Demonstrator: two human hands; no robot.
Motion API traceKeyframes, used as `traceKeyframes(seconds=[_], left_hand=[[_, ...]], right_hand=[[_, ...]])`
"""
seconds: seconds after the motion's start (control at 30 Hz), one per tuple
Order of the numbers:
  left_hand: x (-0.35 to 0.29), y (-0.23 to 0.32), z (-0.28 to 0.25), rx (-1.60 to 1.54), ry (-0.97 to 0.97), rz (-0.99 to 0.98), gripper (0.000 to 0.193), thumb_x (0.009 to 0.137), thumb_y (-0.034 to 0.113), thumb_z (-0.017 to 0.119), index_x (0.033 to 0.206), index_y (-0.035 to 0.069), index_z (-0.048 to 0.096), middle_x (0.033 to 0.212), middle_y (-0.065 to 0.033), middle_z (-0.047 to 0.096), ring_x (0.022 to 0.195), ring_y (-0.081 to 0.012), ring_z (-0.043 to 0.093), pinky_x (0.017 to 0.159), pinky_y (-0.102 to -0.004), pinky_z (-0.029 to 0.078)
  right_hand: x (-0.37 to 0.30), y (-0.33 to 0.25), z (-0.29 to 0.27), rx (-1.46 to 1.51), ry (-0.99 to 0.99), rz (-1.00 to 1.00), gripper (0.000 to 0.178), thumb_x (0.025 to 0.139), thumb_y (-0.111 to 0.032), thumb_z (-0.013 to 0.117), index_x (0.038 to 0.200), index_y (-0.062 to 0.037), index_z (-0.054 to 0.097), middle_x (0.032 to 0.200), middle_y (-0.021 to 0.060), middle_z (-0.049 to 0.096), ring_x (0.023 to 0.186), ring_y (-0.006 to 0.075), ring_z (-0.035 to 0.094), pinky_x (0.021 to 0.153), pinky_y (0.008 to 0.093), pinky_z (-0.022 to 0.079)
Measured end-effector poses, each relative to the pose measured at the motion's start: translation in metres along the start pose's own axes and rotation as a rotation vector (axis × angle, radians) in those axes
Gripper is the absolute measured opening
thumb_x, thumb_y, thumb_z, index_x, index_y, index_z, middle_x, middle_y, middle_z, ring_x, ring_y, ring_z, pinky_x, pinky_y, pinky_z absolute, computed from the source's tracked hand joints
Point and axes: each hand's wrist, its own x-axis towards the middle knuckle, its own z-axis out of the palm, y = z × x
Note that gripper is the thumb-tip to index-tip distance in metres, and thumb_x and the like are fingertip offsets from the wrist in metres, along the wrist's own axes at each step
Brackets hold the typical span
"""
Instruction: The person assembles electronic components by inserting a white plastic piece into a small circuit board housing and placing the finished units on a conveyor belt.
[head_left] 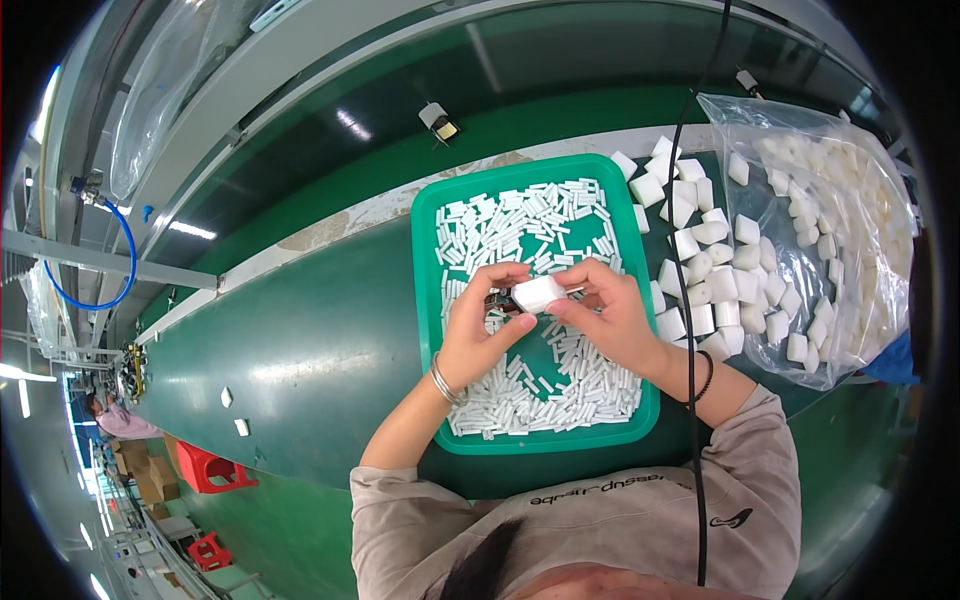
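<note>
Above the green tray (426, 330), my left hand (482, 325) is closed round a white block-shaped plastic housing (538, 293). Dark, circuit-like parts (498, 300) show at the housing's left end, between my fingers. My right hand (608, 312) meets the housing's right end, with fingers and thumb pinched. A thin, light-coloured tip sticks out there, too small to name. Lots of short white plastic sticks (520, 215) lie loose in the tray, piled along its far and near parts. A few patches of green bottom show through around my hands.
White housings (735, 285) spill from a clear plastic bag (860, 250) at the right. A black cable (690, 400) hangs down past my right forearm. Beyond the tray, a white device (436, 118) sits on the green line. Two small white pieces (227, 397) lie on the left worktop.
</note>
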Motion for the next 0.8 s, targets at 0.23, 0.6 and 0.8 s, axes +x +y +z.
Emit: traceKeyframes(seconds=[0.23,0.6,0.8], left_hand=[[0.021,-0.003,-0.031,-0.062,0.247,0.006,0.022,0.075,0.003,0.061,0.097,0.002,0.056,0.093,-0.0060,0.058,0.080,-0.0104,0.052,0.068,-0.0226,0.044],[0.117,-0.106,-0.302,-0.705,1.027,-0.087,0.027,0.081,0.030,0.056,0.095,0.008,0.052,0.084,-0.0042,0.056,0.072,-0.0177,0.054,0.067,-0.0326,0.049],[0.102,-0.113,-0.306,-0.392,1.319,0.105,0.079,0.077,0.042,0.058,0.132,0.004,0.015,0.128,-0.0123,0.033,0.111,-0.0211,0.037,0.095,-0.0359,0.025]], right_hand=[[0.005,-0.010,-0.001,-0.077,0.006,-0.028,0.026,0.074,-0.012,0.065,0.096,-0.0014,0.055,0.094,0.0073,0.060,0.075,0.0116,0.056,0.055,0.0215,0.048],[0.002,0.007,-0.004,-0.435,-0.214,-0.216,0.010,0.076,-0.014,0.060,0.082,-0.0067,0.057,0.078,0.0062,0.058,0.077,0.0234,0.054,0.068,0.0327,0.043],[0.004,0.003,-0.004,-0.491,-0.161,-0.232,0.011,0.076,-0.012,0.060,0.086,-0.0072,0.057,0.080,0.0060,0.059,0.076,0.0240,0.055,0.067,0.0324,0.044]])
